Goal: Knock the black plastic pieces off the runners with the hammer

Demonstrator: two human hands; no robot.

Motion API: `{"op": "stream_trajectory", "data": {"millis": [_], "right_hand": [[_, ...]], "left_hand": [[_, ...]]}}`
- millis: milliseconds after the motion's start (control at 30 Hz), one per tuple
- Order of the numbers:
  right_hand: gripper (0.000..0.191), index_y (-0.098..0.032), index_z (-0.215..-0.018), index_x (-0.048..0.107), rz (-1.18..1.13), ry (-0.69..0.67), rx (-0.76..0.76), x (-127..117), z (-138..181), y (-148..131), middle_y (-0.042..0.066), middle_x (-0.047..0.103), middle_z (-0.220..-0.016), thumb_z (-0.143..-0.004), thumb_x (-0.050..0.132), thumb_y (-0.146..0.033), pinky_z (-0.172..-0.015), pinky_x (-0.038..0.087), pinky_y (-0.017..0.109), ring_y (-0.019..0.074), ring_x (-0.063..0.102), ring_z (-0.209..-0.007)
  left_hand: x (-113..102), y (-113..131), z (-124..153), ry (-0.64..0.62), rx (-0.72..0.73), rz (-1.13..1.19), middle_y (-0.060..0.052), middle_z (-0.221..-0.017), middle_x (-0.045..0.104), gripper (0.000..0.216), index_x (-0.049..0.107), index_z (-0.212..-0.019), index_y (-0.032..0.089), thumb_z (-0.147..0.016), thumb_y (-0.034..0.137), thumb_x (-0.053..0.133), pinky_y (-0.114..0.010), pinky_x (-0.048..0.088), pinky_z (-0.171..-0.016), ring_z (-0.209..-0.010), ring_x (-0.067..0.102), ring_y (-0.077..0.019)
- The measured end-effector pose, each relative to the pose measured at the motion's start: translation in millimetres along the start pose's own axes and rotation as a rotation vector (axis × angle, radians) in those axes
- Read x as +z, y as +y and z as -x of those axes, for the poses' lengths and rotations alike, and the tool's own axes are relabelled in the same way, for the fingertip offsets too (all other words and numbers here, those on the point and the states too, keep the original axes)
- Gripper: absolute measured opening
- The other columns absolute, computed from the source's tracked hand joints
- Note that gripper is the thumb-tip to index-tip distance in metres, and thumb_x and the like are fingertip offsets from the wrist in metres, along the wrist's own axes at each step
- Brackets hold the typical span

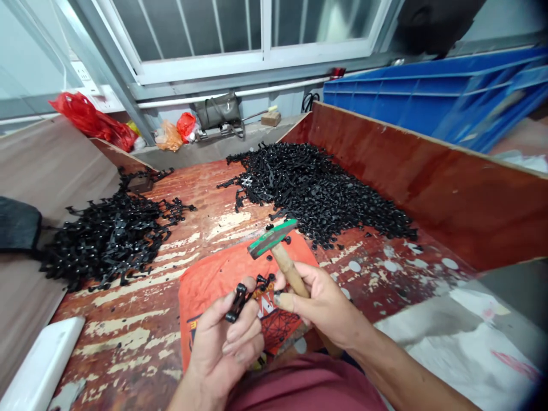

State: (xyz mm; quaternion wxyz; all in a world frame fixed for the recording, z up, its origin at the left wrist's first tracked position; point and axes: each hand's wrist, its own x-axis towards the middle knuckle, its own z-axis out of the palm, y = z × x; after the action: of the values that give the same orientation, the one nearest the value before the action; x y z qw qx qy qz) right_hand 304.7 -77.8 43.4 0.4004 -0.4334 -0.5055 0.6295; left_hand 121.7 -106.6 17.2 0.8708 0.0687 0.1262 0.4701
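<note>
My left hand (229, 342) is closed around a small black plastic link (238, 301) with rounded ends, pinched between thumb and fingers. More small black pieces (265, 281) show just beyond its fingertips; whether the hand touches them I cannot tell. My right hand (321, 299) grips the wooden handle of a hammer (287, 265). The hammer's green-edged metal head points up and away, above an orange cloth (214, 271) with a dark print. Both hands are over this cloth, close together. A few loose black bits lie on it near the hammer head.
A large heap of black parts (308, 182) lies at the back right, against a red-brown board (406, 177). A smaller heap (111, 234) sits at left. Behind the board stands a blue crate (398, 105). A white box-like object (47, 359) rests at the lower left.
</note>
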Motion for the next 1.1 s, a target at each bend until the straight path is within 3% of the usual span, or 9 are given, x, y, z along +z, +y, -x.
{"op": "stream_trajectory", "data": {"millis": [267, 400, 567, 700, 833, 967, 1100], "right_hand": [[0.023, -0.018, -0.083, 0.062, -0.018, 0.005, -0.020, 4, 46, 10, -0.005, 0.053, -0.065, -0.074, 0.076, -0.035, -0.041, 0.031, 0.018, 0.0054, 0.038, -0.045], [0.029, -0.017, -0.084, 0.062, -0.013, 0.066, -0.018, -3, 69, 24, -0.004, 0.055, -0.068, -0.072, 0.078, -0.039, -0.039, 0.033, 0.018, 0.0055, 0.040, -0.045], [0.028, -0.018, -0.081, 0.062, 0.038, 0.093, -0.011, -2, 91, 34, -0.005, 0.052, -0.063, -0.073, 0.077, -0.040, -0.037, 0.030, 0.018, 0.0059, 0.037, -0.042], [0.023, -0.017, -0.082, 0.065, 0.093, 0.090, -0.057, 5, 102, 35, -0.004, 0.052, -0.061, -0.076, 0.073, -0.037, -0.038, 0.027, 0.020, 0.0064, 0.036, -0.042], [0.021, -0.016, -0.087, 0.068, 0.178, 0.119, -0.106, 9, 111, 37, -0.004, 0.051, -0.062, -0.077, 0.070, -0.035, -0.039, 0.026, 0.021, 0.0069, 0.036, -0.043], [0.020, -0.016, -0.087, 0.068, 0.253, 0.114, -0.108, 15, 117, 34, -0.003, 0.053, -0.063, -0.077, 0.069, -0.034, -0.040, 0.028, 0.021, 0.0077, 0.037, -0.045], [0.017, -0.017, -0.082, 0.066, 0.250, 0.102, -0.145, 24, 120, 28, -0.003, 0.054, -0.064, -0.078, 0.069, -0.033, -0.041, 0.027, 0.022, 0.0071, 0.036, -0.045]], "left_hand": [[4, -30, 29, 0.014, -0.050, -0.029, 0.009, -0.050, 0.031, 0.025, 0.069, -0.104, 0.014, -0.091, 0.029, 0.054, -0.013, 0.036, -0.039, -0.037, 0.014, -0.0032], [10, -30, 50, 0.085, 0.065, -0.052, 0.007, -0.051, 0.036, 0.021, 0.067, -0.103, 0.011, -0.088, 0.021, 0.057, -0.013, 0.039, -0.041, -0.038, 0.026, -0.0033], [10, -32, 73, 0.113, 0.160, 0.090, 0.010, -0.047, 0.034, 0.011, 0.061, -0.096, 0.013, -0.088, 0.020, 0.057, -0.007, 0.033, -0.035, -0.035, 0.032, -0.0023], [8, -41, 86, 0.098, 0.281, 0.159, 0.013, -0.042, 0.032, 0.016, 0.055, -0.089, 0.021, -0.085, 0.028, 0.068, 0.002, 0.023, -0.030, -0.030, 0.024, 0.0012], [3, -47, 96, 0.094, 0.343, -0.052, 0.016, -0.038, 0.031, 0.033, 0.051, -0.084, 0.024, -0.077, 0.043, 0.077, 0.002, 0.007, -0.023, -0.026, 0.005, 0.0020], [-13, -58, 102, -0.004, 0.487, -0.004, 0.019, -0.034, 0.029, 0.033, 0.049, -0.088, 0.025, -0.084, 0.053, 0.067, -0.001, 0.007, -0.018, -0.024, -0.008, 0.0016], [-32, -64, 104, -0.007, 0.577, 0.068, 0.020, -0.032, 0.029, 0.030, 0.050, -0.088, 0.026, -0.088, 0.054, 0.061, -0.003, 0.006, -0.016, -0.024, -0.014, 0.0016]]}}
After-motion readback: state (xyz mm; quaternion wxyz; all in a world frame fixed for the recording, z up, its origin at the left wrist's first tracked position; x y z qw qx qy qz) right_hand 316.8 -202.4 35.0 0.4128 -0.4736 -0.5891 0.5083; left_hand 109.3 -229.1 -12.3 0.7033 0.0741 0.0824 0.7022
